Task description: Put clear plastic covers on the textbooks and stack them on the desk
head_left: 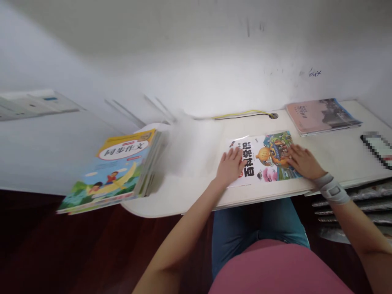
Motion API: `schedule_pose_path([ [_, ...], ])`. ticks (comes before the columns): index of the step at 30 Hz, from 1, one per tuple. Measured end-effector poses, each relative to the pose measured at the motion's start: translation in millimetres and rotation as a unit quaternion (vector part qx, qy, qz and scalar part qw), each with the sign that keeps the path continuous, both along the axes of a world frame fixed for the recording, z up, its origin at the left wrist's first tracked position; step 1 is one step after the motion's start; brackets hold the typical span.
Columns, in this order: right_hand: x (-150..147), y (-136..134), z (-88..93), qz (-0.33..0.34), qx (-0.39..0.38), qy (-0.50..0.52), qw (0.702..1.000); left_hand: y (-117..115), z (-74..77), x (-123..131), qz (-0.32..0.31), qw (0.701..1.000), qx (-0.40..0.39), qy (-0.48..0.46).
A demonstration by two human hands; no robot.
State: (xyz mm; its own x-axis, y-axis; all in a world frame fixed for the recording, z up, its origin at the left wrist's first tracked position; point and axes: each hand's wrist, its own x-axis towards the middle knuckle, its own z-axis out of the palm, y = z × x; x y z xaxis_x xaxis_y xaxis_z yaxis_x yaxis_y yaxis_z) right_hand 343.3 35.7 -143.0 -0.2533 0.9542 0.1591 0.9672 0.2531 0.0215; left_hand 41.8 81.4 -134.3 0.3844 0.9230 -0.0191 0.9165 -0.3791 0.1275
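Observation:
A colourful children's book (269, 159) with large black characters and a cartoon picture lies flat on the white desk (177, 192), in front of my body. Across its left end rests my left hand (230, 165), fingers spread flat on the cover. My right hand (305, 161), with a grey band round the wrist, lies on the book's right end, fingers stretched out. Neither hand grips anything. To the left, a stack of books (113, 171) topped by a yellow and blue cover sits on the desk's rounded end, partly over the edge.
Pinkish books (321, 116) lie at the back right, and a phone (378, 149) lies near the right end. A yellow cable (241, 114) runs along the wall into a round desk hole (273, 116). Wrapped items (352, 210) sit below the desk at right.

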Motion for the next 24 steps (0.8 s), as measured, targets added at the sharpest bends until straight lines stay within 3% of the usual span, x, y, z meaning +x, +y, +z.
schedule_pose_path([
  [3,30.2,17.8,10.3,-0.125,-0.018,-0.007,0.992,14.5,4.5,-22.5,0.105,0.994,0.006,-0.026],
  [8,20.0,67.2,30.2,-0.162,-0.101,0.141,0.971,60.7,19.9,-22.6,0.209,0.975,-0.027,-0.063],
  [12,5.7,107.9,27.6,-0.191,-0.065,0.19,0.961,98.4,25.5,-21.5,0.228,0.969,-0.057,-0.078],
  [15,8.3,124.1,21.8,-0.19,-0.041,0.237,0.952,112.6,24.4,-26.0,0.228,0.966,-0.064,-0.1],
  [20,11.4,132.8,15.6,-0.177,-0.013,0.293,0.94,112.8,18.5,-29.9,0.217,0.966,-0.044,-0.137],
  [24,6.4,139.3,13.2,-0.187,-0.009,0.272,0.944,108.3,16.0,-23.7,0.218,0.967,-0.014,-0.132],
])
